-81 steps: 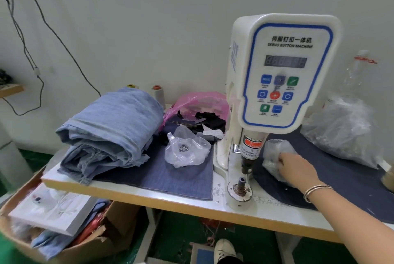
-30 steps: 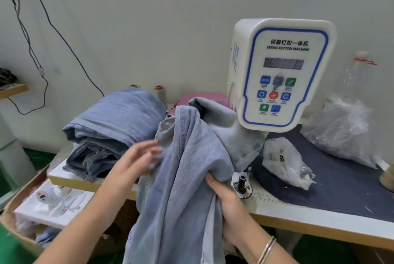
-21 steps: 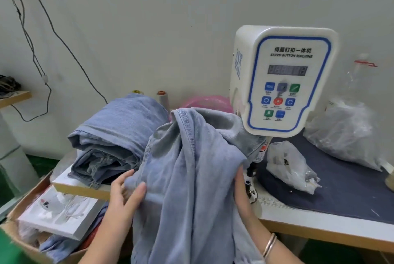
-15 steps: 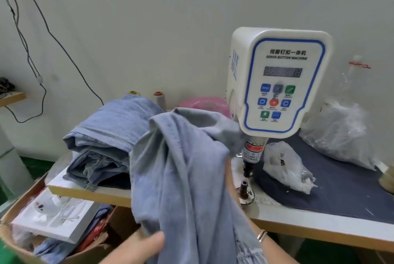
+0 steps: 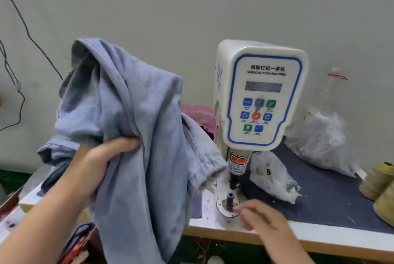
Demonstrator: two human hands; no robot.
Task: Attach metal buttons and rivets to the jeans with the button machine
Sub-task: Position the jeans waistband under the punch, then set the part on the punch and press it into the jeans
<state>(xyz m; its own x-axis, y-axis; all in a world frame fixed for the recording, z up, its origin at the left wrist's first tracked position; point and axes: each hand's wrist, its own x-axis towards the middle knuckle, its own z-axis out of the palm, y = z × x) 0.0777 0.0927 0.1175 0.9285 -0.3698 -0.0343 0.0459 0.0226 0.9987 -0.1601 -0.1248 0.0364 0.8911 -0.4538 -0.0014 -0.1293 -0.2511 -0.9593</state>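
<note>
On the tabletop [image 5: 319, 235], which is white with a wood-coloured front edge, a dark blue cloth [image 5: 332, 197] covers the right part. Pale blue jeans [image 5: 132, 127] are the largest thing in view: they are lifted above the tabletop's left part, bunched at the top, and hang down past its front edge, with one hemmed portion draped toward the machine. White, with a blue-outlined control panel, the button machine [image 5: 261, 95] stands upright just right of the jeans; its lower die post [image 5: 230, 197] rises from a round base plate at the tabletop's front. Behind, a large clear plastic bag [image 5: 324, 142] lies on the cloth against the wall, and a smaller clear bag [image 5: 270, 176] lies just right of the machine's ram. Two yellowish thread cones [image 5: 377, 180] sit at the far right. The left hand [image 5: 100, 163] has a closed grip on a fold of the jeans, fingers curled round the fabric. The right hand [image 5: 260, 214] is blurred, near the base plate; whether its grip holds anything cannot be told.
</note>
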